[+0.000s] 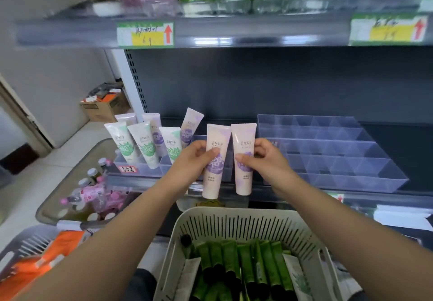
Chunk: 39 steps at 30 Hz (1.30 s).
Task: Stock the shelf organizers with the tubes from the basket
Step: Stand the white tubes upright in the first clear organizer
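My left hand (191, 160) grips a pale pink tube with a purple print (214, 178), held cap down in front of the shelf edge. My right hand (262, 160) pinches a second tube of the same kind (243, 176) beside it. Both tubes hang just before the clear organizer on the left (138, 166), where several green-print and purple-print tubes (143, 143) stand upright. A larger clear divided organizer (332, 157) sits to the right with no tubes in its cells. Below, the white slotted basket (234, 221) holds several dark green tubes (246, 265).
An upper shelf (210, 33) with price tags carries pink, green and blue packs. Down on the left, a grey tray of bottles (89, 195) and an orange item in another basket (42, 261). A cardboard box (105, 106) stands on the floor behind.
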Available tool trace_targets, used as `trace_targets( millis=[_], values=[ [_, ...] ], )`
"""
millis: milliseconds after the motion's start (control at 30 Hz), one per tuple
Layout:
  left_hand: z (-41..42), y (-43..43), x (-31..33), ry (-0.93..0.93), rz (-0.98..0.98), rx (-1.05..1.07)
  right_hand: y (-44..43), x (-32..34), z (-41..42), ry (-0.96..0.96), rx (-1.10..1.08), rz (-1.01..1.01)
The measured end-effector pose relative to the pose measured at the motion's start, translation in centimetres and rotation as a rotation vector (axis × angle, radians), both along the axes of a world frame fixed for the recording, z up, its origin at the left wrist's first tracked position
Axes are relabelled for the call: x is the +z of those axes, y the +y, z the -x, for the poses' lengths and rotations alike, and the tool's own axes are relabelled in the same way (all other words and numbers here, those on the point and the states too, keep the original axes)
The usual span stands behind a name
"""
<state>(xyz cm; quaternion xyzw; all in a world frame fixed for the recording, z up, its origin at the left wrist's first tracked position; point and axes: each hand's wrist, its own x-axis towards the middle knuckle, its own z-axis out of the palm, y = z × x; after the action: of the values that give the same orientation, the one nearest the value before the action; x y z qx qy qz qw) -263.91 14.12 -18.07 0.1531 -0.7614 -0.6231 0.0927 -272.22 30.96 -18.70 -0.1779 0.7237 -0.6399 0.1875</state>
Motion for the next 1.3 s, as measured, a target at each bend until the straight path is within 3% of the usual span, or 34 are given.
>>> trace_targets(
  millis=[300,533,1300],
  values=[
    [5.3,-2.4,2.4,0.200,-0.027,0.149,-4.0,2.6,4.9,0.102,-0.096,0.032],
    [8.0,-3.5,1.0,0.239,-0.008,0.227,-6.9,2.1,7.0,0.146,-0.179,0.015],
    [10.5,-5.2,-3.4,0.013,0.213,0.299,-10.0,-1.9,8.7,0.252,-0.171,-0.260]
  ],
)
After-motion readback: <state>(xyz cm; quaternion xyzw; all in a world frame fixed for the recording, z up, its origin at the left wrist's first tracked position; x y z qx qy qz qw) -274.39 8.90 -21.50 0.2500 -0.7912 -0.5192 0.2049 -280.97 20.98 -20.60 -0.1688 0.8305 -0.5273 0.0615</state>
